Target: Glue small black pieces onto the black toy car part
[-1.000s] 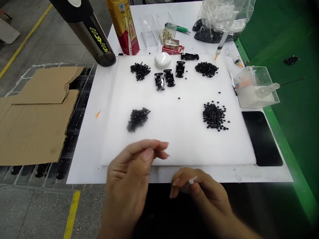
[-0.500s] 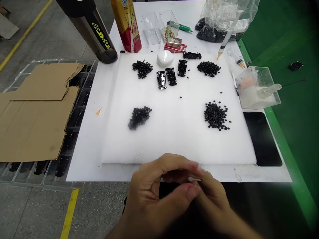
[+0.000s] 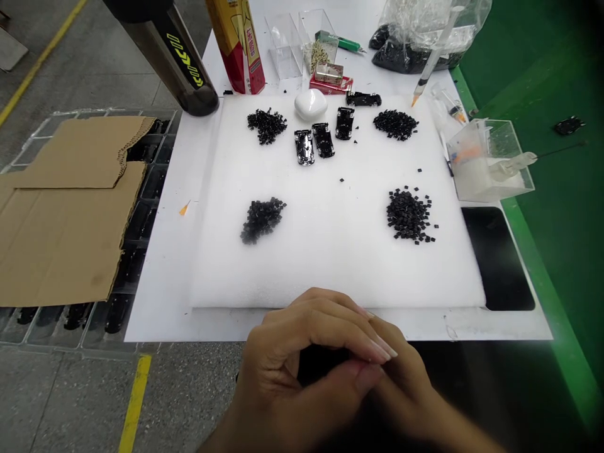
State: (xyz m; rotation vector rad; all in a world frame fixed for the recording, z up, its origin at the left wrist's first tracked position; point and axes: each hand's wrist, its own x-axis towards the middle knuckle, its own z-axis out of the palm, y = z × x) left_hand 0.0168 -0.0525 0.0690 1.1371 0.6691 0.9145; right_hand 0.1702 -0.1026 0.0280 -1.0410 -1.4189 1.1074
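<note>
My left hand (image 3: pixel 302 402) arches across my right hand (image 3: pixel 401 377) at the near edge of the worktop (image 3: pixel 155 302), its thumb tip and fingertips drawn close together. What lies between them is hidden, so I cannot tell whether my left hand grips anything; most of my right fingers are covered too, and I cannot tell how narrowly they are bent or what they hold. My forearms run off the bottom of the view. Just beyond my knuckles lies the white foam pad (image 3: pixel 321 258), its near edge partly covered by my left hand and its long axis running left to right. Far back on it, the left miniature car chassis (image 3: pixel 304 147) and the middle miniature car chassis (image 3: pixel 323 139) point lengthwise away from me, tilted slightly left; the right miniature car chassis (image 3: pixel 345 123) stands almost straight, and the rear miniature car chassis (image 3: pixel 363 99) lies crosswise. The left pile of black chips (image 3: pixel 263 220) is blurred, its single pieces hard to make out. The syringe (image 3: pixel 431 60) slants with its orange tip towards me. The top edge cuts off the dark bottle (image 3: pixel 175 66) and the red-and-gold packet (image 3: pixel 240 53); cardboard (image 3: pixel 70 239) hides much of the compartment tray (image 3: pixel 99 327).
</note>
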